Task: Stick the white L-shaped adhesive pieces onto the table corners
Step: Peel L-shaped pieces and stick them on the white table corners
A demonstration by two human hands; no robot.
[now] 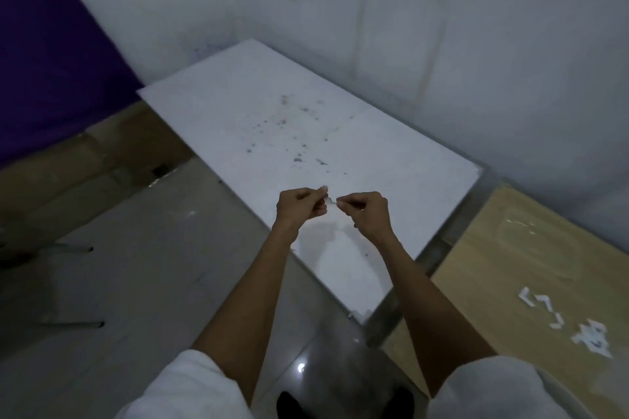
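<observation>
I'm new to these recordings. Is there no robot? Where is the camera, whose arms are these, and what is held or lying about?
No machine here: a person wears a camera on the head, looking down at their own arms. The left hand and right hand pinch one small white piece between them, above the white table. On the wooden table to the right lie spare pieces and paper scraps. The piece is too small to see in detail.

Open room is lying over the white tabletop [272, 105] and the floor [136, 265] at its left. The wall [510, 78] is blocking its far side; a wooden tabletop [493, 248], carrying scattered pieces [592, 338], is standing near its right end.
</observation>
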